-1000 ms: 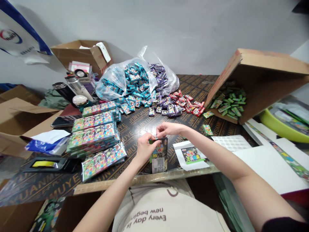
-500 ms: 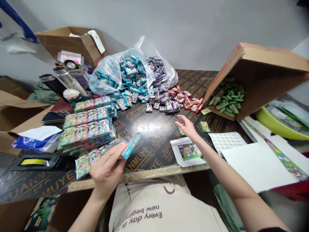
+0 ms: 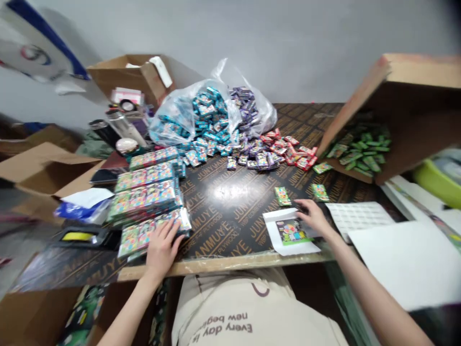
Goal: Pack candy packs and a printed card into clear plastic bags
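Note:
My left hand (image 3: 162, 247) lies open on the nearest of several shrink-wrapped strips of colourful candy packets (image 3: 153, 233), stacked at the table's front left. My right hand (image 3: 313, 216) is spread with its fingers at the edge of a white pouch (image 3: 290, 235), which has a printed candy card on it. Just beyond those fingers lie two loose green packets (image 3: 283, 196), (image 3: 320, 192), untouched. Neither hand is closing on anything.
A clear plastic bag (image 3: 194, 115) spills blue and purple packets, with red ones (image 3: 291, 154) beside it. Green packets fill a tipped cardboard box (image 3: 374, 129). White sheets (image 3: 360, 216) lie right, open boxes (image 3: 46, 168) left, and a yellow tape dispenser (image 3: 77, 236) near the stack.
My left hand has laid the strip it held onto the stack and let go. My right hand has moved right to the pouch, and the box held between both hands earlier is gone from them.

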The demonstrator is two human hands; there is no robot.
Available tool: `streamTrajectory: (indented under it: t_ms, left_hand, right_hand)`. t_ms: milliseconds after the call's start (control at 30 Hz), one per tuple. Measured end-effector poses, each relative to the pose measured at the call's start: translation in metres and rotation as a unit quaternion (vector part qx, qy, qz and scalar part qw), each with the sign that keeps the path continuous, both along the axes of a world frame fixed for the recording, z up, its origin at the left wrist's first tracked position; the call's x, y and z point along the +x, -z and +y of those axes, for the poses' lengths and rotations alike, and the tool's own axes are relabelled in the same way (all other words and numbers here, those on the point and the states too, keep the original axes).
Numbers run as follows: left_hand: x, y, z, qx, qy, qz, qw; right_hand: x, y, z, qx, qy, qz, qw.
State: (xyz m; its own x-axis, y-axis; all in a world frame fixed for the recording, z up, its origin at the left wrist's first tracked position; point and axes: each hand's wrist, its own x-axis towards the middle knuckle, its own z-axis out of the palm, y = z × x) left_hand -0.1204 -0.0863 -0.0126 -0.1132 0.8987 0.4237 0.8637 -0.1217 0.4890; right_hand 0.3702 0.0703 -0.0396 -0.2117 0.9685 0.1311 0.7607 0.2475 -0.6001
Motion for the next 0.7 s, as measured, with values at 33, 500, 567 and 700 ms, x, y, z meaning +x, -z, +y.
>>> streamTrajectory:
  t_ms: [33, 500, 567, 700]
  left_hand:
    - [0.012, -0.002, 0.004, 0.003, -0.01, -0.047, 0.999]
    - [0.194, -0.049, 0.076, -0.306, 0.1, -0.742, 0.588]
    - [0.192, -0.049, 0.078, -0.251, 0.084, -0.711, 0.652]
    - [0.187, -0.048, 0.072, -0.145, 0.116, -0.611, 0.77]
  right_hand:
    - [-0.009, -0.002, -0.002, 0.008, 0.019, 0.012, 1.0]
    - [-0.086, -0.091, -0.088, 0.031, -0.067, 0.297, 0.952]
    - [-0.082, -0.086, -0.1, -0.004, -0.078, 0.327, 0.942]
    - [-0.079, -0.065, -0.097, -0.094, 0.056, 0.461, 0.881]
